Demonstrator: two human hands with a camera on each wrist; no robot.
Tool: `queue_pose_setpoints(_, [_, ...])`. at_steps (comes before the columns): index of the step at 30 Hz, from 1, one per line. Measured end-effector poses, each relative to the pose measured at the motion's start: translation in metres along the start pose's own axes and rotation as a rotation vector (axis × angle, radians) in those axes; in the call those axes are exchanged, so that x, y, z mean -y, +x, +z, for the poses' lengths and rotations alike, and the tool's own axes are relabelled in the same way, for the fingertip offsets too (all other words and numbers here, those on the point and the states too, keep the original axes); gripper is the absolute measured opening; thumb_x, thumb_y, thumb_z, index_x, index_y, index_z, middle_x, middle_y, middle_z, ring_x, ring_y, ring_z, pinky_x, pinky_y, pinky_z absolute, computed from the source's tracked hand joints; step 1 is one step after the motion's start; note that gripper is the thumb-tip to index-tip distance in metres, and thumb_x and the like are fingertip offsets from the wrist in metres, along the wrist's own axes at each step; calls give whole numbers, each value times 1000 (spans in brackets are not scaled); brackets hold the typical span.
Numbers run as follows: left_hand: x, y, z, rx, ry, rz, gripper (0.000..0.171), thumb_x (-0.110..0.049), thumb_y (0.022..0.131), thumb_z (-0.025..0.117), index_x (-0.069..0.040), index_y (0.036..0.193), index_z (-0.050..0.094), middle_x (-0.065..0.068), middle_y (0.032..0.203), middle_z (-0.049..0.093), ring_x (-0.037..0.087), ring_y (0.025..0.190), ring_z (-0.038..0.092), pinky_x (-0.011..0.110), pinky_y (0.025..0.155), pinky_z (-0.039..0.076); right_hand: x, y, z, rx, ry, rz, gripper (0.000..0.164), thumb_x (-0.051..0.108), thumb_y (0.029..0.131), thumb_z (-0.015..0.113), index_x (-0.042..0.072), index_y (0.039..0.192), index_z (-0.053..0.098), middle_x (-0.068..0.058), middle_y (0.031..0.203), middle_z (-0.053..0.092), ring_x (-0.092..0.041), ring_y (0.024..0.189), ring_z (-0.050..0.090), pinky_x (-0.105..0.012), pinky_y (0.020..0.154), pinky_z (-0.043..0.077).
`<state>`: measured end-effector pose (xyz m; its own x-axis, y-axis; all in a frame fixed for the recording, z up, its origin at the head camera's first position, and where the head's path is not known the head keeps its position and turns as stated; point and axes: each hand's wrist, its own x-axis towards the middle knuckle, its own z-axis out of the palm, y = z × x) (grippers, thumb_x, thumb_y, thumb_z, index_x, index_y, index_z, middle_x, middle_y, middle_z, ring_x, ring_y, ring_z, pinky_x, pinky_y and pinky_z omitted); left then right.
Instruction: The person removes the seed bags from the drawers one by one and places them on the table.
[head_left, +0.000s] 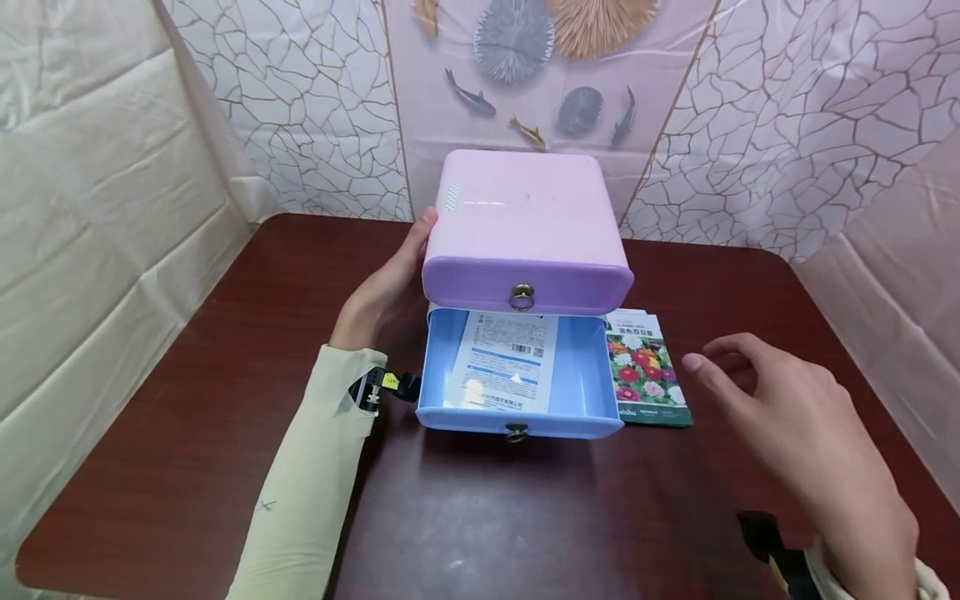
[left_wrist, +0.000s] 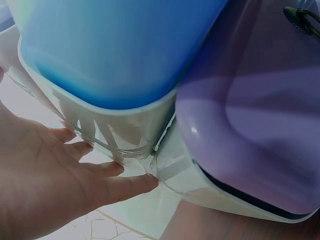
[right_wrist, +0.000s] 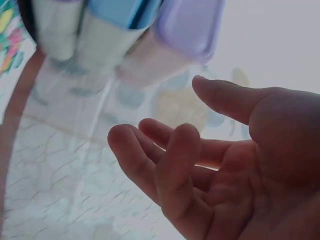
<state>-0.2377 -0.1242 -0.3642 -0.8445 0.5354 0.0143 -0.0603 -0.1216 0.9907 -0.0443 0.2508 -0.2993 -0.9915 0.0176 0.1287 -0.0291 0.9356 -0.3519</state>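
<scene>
A small stacked drawer unit [head_left: 525, 200] with a pink top stands on the table. Its upper purple drawer [head_left: 465, 282] is closed, with a ring pull on the front. The blue drawer [head_left: 581, 367] below is pulled out, and a white printed packet [head_left: 506, 358] lies inside. My left hand [head_left: 386, 292] rests against the unit's left side; in the left wrist view its extended fingertips [left_wrist: 145, 183] are right at the pale casing [left_wrist: 135, 131]. My right hand [head_left: 795, 417] hovers at the right, holding nothing, fingers loosely bent and thumb apart.
Flower seed packets [head_left: 648, 367] lie stacked on the table just right of the drawers, the top one showing colourful blooms. The dark red-brown table [head_left: 225, 367] extends to both sides. A patterned cloth [head_left: 300, 108] hangs behind, with pale fabric at the sides.
</scene>
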Motion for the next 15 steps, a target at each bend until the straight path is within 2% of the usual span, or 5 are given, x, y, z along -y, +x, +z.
queue_pose_setpoints(5, [2, 1, 3, 4, -50, -23, 84, -84, 97, 36, -28, 160, 29, 9, 153, 43, 28, 143, 41, 61, 121, 25, 31, -10, 1, -17, -44, -68, 45, 52, 103, 65, 11, 120, 72, -8, 101, 75, -27, 85, 67, -54, 70, 46])
queue_pose_setpoints(8, [1, 0, 3, 5, -60, -15, 84, -83, 97, 36, -27, 159, 30, 10, 151, 44, 28, 141, 42, 59, 121, 26, 49, -13, 4, 5, -93, -68, 47, 50, 101, 68, 9, 124, 71, -12, 106, 73, -31, 80, 65, -56, 64, 48])
queue_pose_setpoints(11, [0, 1, 3, 2, -37, 11, 84, -82, 98, 34, -25, 160, 29, 11, 149, 44, 28, 139, 43, 59, 121, 26, 67, -14, 12, -21, -136, -94, 46, 45, 99, 73, 6, 124, 71, -17, 108, 72, -37, 76, 66, -58, 59, 49])
queue_pose_setpoints(15, [0, 1, 2, 3, -13, 31, 83, -81, 99, 32, -25, 160, 28, 11, 150, 43, 29, 141, 41, 60, 122, 25, 91, -9, 24, -28, -143, -155, 41, 40, 98, 76, 5, 118, 73, -15, 103, 73, -36, 77, 68, -55, 59, 51])
